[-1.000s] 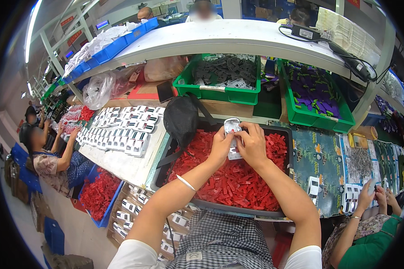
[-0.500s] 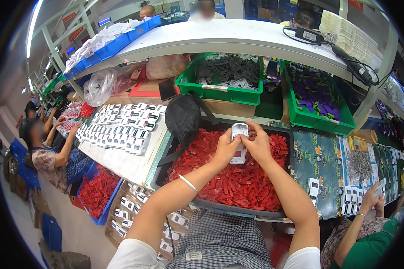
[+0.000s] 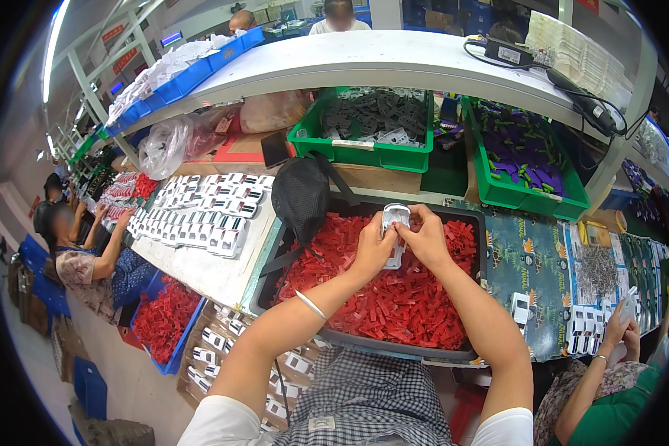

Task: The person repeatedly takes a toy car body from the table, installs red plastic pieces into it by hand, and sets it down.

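Note:
Both of my hands hold a white plastic toy car shell [image 3: 396,214] over a black tray [image 3: 482,276] heaped with red plastic pieces [image 3: 394,308]. My left hand [image 3: 373,244] grips the shell's left side, thumb pressed near its middle. From the other side, my right hand [image 3: 427,236] closes on it, thumb also on the inner part. A bit of red shows by the thumbs; whether a piece is seated there I cannot make out.
A black mesh bag [image 3: 301,199] lies over the tray's left corner. White car shells [image 3: 193,227] stand in rows on the left table. Green bins [image 3: 364,152] sit behind, beneath a white shelf [image 3: 349,63]. Co-workers sit at left and right; a blue bin [image 3: 172,357] stands low left.
The shell has tilted slightly between my hands, so its lower end looks narrower. Both hands keep their grip in nearly the same place.

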A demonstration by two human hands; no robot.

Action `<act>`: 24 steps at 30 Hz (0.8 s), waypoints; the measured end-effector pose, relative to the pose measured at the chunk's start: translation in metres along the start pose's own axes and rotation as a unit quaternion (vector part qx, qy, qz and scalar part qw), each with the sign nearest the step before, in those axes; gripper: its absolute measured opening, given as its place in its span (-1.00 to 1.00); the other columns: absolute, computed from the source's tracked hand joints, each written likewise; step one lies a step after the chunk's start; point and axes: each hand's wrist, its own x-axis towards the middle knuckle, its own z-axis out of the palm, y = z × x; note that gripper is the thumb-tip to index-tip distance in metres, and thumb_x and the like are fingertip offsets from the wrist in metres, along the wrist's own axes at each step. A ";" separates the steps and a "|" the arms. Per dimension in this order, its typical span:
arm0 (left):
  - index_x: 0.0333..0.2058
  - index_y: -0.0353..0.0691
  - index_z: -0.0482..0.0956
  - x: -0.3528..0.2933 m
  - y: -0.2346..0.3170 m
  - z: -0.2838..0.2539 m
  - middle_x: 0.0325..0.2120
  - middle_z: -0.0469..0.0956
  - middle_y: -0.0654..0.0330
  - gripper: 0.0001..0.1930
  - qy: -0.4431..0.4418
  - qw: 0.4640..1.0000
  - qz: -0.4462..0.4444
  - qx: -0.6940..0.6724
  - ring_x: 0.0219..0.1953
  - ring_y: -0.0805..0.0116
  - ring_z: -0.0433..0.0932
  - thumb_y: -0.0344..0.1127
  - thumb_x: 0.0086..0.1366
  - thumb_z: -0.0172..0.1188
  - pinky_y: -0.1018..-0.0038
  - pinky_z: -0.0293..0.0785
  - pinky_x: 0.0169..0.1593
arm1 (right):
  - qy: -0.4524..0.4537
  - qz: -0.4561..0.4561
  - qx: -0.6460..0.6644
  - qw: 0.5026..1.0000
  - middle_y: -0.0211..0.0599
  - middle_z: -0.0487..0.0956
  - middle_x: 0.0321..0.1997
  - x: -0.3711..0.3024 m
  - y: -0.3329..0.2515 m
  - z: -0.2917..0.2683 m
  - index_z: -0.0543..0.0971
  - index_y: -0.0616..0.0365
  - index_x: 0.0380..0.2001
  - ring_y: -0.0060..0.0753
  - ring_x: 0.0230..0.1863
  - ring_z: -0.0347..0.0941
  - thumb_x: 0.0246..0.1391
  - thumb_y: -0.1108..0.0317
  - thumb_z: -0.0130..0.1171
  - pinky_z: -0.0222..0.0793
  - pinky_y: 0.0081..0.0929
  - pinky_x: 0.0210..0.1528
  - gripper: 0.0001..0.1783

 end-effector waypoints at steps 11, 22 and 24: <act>-0.30 -0.33 0.40 0.000 0.034 -0.023 -0.57 0.44 0.11 -0.88 0.015 1.000 0.010 -0.007 -0.51 0.44 0.41 -0.44 0.19 0.01 0.46 0.35 -0.42 | -0.047 -0.007 0.117 0.992 -0.35 0.52 -0.28 0.002 -0.025 0.004 0.46 0.25 -0.16 -0.59 -0.30 0.45 -0.03 0.47 0.24 0.38 -0.61 -0.21 -0.68; 0.02 -0.33 0.33 -0.006 0.040 -0.224 -0.23 0.48 -0.11 -0.58 0.223 0.829 0.191 0.476 -0.18 -0.07 0.46 -0.49 0.14 0.06 0.24 0.40 -0.09 | 0.014 -0.022 0.031 0.999 -0.38 0.45 -0.24 0.008 -0.018 -0.004 0.43 0.21 -0.05 -0.61 -0.33 0.37 0.07 0.46 0.15 0.33 -0.64 -0.33 -0.67; 0.06 -0.30 0.30 -0.021 -0.035 -0.276 -0.23 0.43 -0.09 -0.47 0.166 0.772 0.090 0.607 -0.13 -0.07 0.40 -0.43 0.07 0.18 0.21 0.38 -0.06 | 0.010 -0.032 0.026 0.999 -0.36 0.45 -0.24 0.008 -0.020 0.005 0.44 0.19 -0.09 -0.60 -0.36 0.37 0.04 0.50 0.16 0.34 -0.64 -0.38 -0.68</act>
